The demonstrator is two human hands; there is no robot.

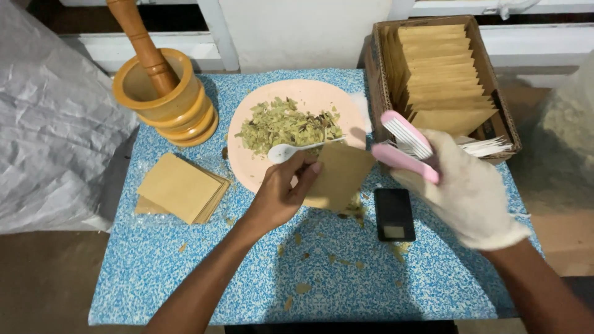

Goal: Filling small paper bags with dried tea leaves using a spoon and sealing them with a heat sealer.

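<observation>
Nearest, the bare left hand pinches a small square brown paper sachet and a white plastic spoon in closed fingers, over the blue speckled table; the gloved right hand grips a pink handheld sealer. Beside them lies a small black pocket scale. Filling looks midway: unfilled sachets stacked left, crushed dried leaves on the pink plate, many sachets filed in the woven box. Beyond stand a wooden mortar and pestle and white railings.

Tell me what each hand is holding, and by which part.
Left hand: white plastic spoon by its handle, plus brown paper sachet by its edge. Gloved right hand: pink handheld sealer, gripped at its rear end.
</observation>
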